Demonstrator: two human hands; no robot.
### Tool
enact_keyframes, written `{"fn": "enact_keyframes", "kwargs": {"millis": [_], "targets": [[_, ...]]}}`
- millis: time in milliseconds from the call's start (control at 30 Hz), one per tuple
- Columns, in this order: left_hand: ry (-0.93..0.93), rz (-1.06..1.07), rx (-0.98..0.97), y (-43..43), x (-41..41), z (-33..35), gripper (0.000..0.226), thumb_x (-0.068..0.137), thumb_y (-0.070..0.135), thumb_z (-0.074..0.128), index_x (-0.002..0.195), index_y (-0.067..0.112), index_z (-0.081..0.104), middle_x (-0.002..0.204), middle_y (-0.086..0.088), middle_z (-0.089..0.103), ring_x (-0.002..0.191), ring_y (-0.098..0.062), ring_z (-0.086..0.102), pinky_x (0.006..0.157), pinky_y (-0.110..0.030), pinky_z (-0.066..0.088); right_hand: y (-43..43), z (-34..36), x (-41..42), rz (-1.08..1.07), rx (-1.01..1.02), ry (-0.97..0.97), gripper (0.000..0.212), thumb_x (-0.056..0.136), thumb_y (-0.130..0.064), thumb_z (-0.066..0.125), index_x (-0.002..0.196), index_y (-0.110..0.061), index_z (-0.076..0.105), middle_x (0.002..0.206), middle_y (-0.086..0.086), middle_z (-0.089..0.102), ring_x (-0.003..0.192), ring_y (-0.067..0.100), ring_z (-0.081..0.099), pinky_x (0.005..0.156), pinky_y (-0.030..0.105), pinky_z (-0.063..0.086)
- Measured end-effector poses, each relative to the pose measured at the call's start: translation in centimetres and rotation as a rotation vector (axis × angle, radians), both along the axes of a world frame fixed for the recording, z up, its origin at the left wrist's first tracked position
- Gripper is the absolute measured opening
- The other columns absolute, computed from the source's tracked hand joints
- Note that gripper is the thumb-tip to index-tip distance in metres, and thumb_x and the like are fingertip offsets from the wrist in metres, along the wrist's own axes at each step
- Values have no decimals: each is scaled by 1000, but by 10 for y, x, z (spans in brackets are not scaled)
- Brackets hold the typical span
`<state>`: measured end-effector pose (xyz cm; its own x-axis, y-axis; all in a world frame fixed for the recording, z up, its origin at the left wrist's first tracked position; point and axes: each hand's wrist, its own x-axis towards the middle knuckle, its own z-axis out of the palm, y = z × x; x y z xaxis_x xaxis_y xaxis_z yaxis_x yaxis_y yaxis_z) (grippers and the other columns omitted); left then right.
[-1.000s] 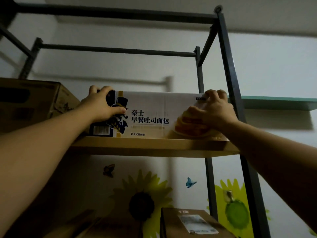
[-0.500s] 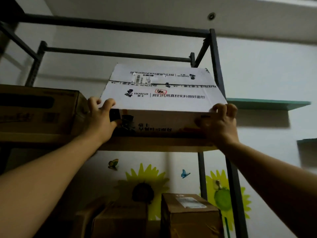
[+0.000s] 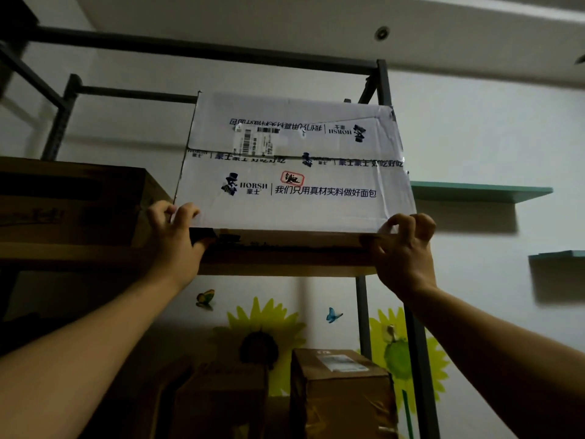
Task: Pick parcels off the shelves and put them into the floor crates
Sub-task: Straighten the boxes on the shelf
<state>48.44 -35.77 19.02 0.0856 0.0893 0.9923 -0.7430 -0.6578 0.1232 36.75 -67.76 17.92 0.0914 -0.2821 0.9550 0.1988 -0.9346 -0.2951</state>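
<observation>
On the shelf (image 3: 285, 266) a white box (image 3: 294, 207) tilts. The left hand (image 3: 177, 245) grips its 7 o'clock corner, the right hand (image 3: 406, 253) the 5 o'clock

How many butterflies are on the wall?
2. A yellowish butterfly is under the shelf; a blue butterfly is right of it, beside the post. More may be hidden.

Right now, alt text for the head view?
A white printed box stands tilted toward the camera on a high shelf, the left hand gripping its lower left corner, the right hand its lower right. A brown carton sits beside it.
</observation>
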Motion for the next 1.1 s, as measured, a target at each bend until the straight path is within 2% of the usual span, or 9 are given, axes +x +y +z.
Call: {"fn": "enact_keyframes", "kwargs": {"millis": [100, 233, 367, 533, 667, 800, 1000, 1100], "targets": [[48, 27, -12, -1, 0, 9, 55, 76, -5, 68, 125, 5, 45, 135, -27, 23, 117, -39, 37, 84, -30, 39, 1, 12, 1, -37, -6, -9, 49, 84, -39, 70, 118, -20, 40, 128, 1, 20, 119, 34, 39, 89, 47, 52], [90, 20, -52, -6, 1, 28, 50, 85, 3, 61, 131, 8, 42, 144, -19, 18, 121, -37, 37, 86, -31, 40, 1, 39, 7, -51, -18, -10, 51, 84, -44, 68, 122, -24, 42, 133, 4, 23, 120, 34, 39, 92, 49, 49], [57, 36, -75, -16, 19, 46, 47, 87, 12, 61, 130, 7, 41, 142, -18, 23, 122, -37, 36, 96, -44, 41, -3, 58, 23, -43, -5, 0, 51, 87, -47, 63, 128, -28, 40, 140, 3, 23, 120, 33, 40, 95, 47, 46], [124, 60, -65, -29, 44, 70, 70, 80, 47, 66, 132, 15, 34, 142, -7, 20, 117, -36, 41, 97, -47, 42, -16, 76, 50, -67, -48, 96, 58, 90, -51, 56, 137, -34, 27, 150, 0, 14, 126, 38, 34, 95, 49, 41], [244, 123, -64, -43, 59, 84, 85, 75, 57, 66, 140, 20, 25, 149, -1, 10, 123, -35, 38, 90, -42, 43, -28, 87, 74, -80, -67, 182, 68, 87, -60, 53, 142, -40, 16, 157, -5, 3, 133, 43, 27, 102, 58, 38], [331, 151, -29, -46, 82, 95, 93, 64, 74, 61, 137, 30, 25, 147, 9, 10, 126, -41, 33, 96, -54, 42, -34, 95, 94, -121, -61, 255, 72, 86, -69, 45, 144, -43, 12, 159, -6, 1, 134, 44, 27, 104, 60, 36], [418, 135, 3, -52, 97, 100, 95, 63, 76, 59, 139, 34, 20, 143, 9, 11, 131, -41, 25, 103, -57, 34, -38, 100, 108, -175, -54, 341, 74, 87, -72, 38, 148, -42, 7, 160, -5, -2, 136, 44, 23, 106, 57, 30], [498, 171, 9, -55, 87, 95, 95, 73, 71, 56, 146, 37, 6, 154, 11, -7, 138, -45, 10, 109, -58, 24, -35, 101, 104, -158, -28, 401, 80, 87, -71, 41, 149, -43, 0, 161, -7, -11, 139, 44, 18, 107, 61, 28]]}}
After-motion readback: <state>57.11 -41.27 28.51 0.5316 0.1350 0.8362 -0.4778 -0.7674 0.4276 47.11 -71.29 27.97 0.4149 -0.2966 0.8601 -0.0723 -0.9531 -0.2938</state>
